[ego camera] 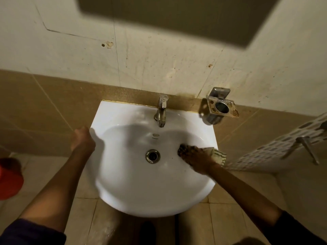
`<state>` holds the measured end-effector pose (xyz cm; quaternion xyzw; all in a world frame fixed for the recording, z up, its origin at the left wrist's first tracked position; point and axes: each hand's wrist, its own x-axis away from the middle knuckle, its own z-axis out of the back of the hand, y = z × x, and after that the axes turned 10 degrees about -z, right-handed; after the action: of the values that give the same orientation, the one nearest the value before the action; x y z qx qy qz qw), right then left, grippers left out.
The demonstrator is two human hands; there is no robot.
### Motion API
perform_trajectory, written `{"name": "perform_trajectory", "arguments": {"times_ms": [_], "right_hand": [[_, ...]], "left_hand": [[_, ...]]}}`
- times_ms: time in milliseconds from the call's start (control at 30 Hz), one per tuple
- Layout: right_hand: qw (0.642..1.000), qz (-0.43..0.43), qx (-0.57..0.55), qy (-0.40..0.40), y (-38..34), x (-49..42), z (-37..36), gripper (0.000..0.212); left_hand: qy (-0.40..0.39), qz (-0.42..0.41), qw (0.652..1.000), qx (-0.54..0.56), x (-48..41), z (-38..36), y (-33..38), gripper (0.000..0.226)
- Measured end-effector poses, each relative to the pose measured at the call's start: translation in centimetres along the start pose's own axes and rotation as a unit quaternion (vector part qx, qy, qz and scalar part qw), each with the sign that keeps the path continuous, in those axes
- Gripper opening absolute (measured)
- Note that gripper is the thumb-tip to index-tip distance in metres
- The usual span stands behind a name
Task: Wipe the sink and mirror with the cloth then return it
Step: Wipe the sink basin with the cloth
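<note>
A white ceramic sink [123,195] hangs on the wall below me, with a metal drain [152,156] in its bowl and a tap [161,112] at the back. My right hand [196,159] presses a pale striped cloth [218,155] against the right inner side of the bowl; part of the cloth sticks out past the rim. My left hand [82,140] is a closed fist resting at the sink's left edge. The mirror [177,16] shows as a dark panel at the top of the view.
A metal tumbler holder [221,106] is fixed to the wall right of the tap. A perforated white rack with a metal bar [304,144] stands at the far right. Something red [9,179] sits low at the left. Tan tiles cover the floor.
</note>
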<state>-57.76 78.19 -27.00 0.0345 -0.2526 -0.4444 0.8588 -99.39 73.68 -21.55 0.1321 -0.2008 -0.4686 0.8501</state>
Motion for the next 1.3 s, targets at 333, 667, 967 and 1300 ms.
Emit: {"name": "perform_trajectory", "arguments": {"times_ms": [333, 667, 967, 1300], "right_hand": [[0.856, 0.011, -0.501, -0.126, -21.6, -2.2, 4.8, 0.056], [0.88, -0.064, -0.439, 0.168, -27.4, -11.2, 8.4, 0.069], [0.744, -0.372, -0.545, 0.107, -26.3, -14.9, 6.4, 0.07], [0.867, -0.111, -0.48, 0.082, -26.9, -11.4, 7.8, 0.066]], "left_hand": [[0.009, -0.02, 1.0, 0.019, 0.8, 0.6, 0.5, 0.036], [-0.003, -0.018, 1.0, 0.015, 0.4, 0.5, -0.1, 0.035], [-0.023, -0.003, 1.0, 0.016, 0.3, 0.7, -0.5, 0.045], [-0.015, -0.016, 0.999, 0.028, 0.3, 1.4, 0.3, 0.04]]}}
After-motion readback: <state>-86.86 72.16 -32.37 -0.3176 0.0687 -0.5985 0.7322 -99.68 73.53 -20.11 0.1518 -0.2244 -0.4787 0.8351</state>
